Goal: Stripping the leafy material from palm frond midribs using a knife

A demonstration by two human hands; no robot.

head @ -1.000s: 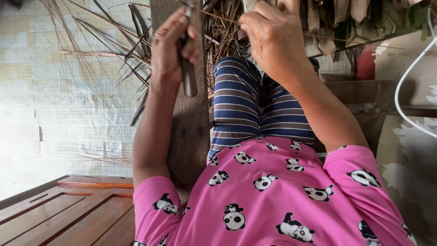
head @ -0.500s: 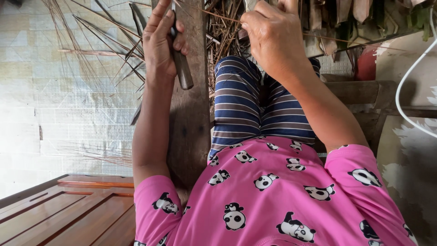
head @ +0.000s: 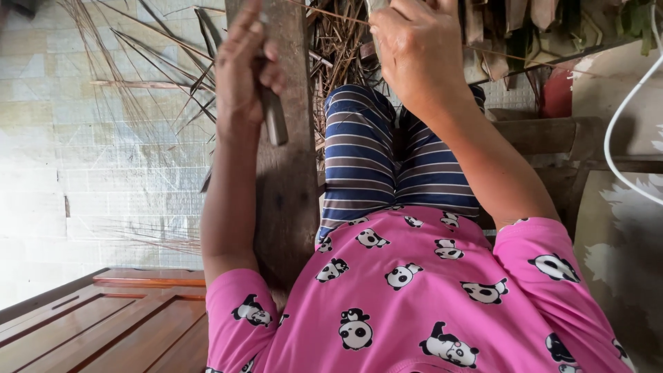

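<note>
While the wooden plank (head: 286,173) lay in the same place along the person's left leg as in the earlier frames, the left hand (head: 243,72) had travelled up it toward the top edge of view. That hand was closed around a knife handle (head: 275,117), the dark grip projecting below the curled fingers; a second before, hand and handle sat lower on the plank. The right hand (head: 414,52) was in the same place above the striped knee, fingers bent and pinched on a thin dry strip (head: 338,15) that ran leftward across the plank's top. How tightly the strip was gripped could not be determined.

The pale tiled floor (head: 76,159) filled the left of the view, with loose dry leaf ribs (head: 138,69) scattered across it. A reddish wooden platform (head: 103,324) occupied the lower left corner. Beyond the knees lay a heap of dry leaf scraps (head: 497,34), and a wooden bench rail (head: 552,135) extended to the right. A white cable (head: 615,131) curved down the right edge. A red container (head: 556,93) stood partly hidden behind the rail.
</note>
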